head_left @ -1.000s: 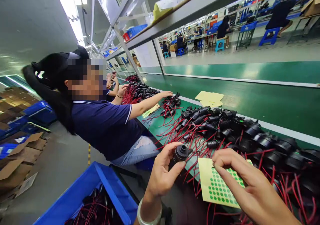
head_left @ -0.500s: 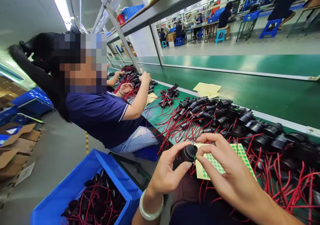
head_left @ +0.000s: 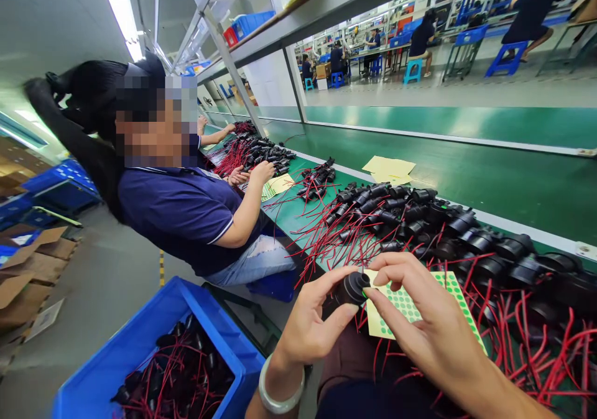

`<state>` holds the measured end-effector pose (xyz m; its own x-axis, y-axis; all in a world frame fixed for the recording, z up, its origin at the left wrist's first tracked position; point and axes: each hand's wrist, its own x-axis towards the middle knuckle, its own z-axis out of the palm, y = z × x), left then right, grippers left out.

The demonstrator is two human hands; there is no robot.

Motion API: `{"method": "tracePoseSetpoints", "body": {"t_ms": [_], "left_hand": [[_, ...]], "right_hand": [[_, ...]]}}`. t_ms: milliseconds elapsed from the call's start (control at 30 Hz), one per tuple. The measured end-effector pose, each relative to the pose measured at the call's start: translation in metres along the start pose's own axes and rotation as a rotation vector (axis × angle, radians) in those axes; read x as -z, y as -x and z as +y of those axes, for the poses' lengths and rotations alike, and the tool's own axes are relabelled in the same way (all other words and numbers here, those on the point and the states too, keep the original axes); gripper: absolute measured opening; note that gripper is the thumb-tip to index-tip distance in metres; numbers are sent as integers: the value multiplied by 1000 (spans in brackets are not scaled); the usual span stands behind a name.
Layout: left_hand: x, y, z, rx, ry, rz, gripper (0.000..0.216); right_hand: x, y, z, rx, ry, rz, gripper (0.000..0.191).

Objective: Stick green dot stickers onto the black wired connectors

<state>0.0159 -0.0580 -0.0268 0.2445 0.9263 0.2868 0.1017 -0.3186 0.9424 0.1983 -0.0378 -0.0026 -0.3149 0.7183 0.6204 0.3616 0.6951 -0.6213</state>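
My left hand [head_left: 313,319] pinches a small round black part [head_left: 351,287] between thumb and fingers, just off the table's near edge. My right hand [head_left: 422,322] has its fingertips pressed on the top of that same part. Under my right hand lies a yellow sheet of green dot stickers [head_left: 410,310]. Behind the sheet a long heap of black parts with red wires [head_left: 420,223] covers the green table [head_left: 513,183].
A co-worker in a dark blue shirt [head_left: 186,214] sits close on my left, hands at another pile of parts [head_left: 261,151]. A blue bin [head_left: 153,357] holding wired parts stands by my left knee. Yellow papers [head_left: 389,168] lie on the belt. Cardboard boxes [head_left: 28,263] sit on the floor.
My right hand left the sticker sheet and came onto the black part held in my left hand. The co-worker drew an arm back toward the nearer pile.
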Motion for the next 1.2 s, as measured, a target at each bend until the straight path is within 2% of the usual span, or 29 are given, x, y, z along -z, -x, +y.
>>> {"method": "tracePoseSetpoints", "body": {"t_ms": [300, 533, 733, 1000, 1100, 1200], "left_hand": [[0, -2, 0, 16, 165, -11, 39], [-1, -2, 2, 35, 230, 36, 38], [-2, -2, -4, 89, 264, 43, 39], [-1, 0, -2, 112, 224, 62, 39], [0, -4, -7, 124, 238, 69, 39], [8, -7, -11, 110, 237, 108, 41]], "right_hand": [[-2, 2, 0, 87, -6, -12, 12], [-10, 4, 5, 105, -64, 62, 14], [-9, 10, 14, 77, -45, 55, 17], [-17, 12, 14, 194, 21, 86, 39], [-21, 16, 24, 188, 46, 116, 35], [-17, 26, 41, 115, 87, 127, 25]]}}
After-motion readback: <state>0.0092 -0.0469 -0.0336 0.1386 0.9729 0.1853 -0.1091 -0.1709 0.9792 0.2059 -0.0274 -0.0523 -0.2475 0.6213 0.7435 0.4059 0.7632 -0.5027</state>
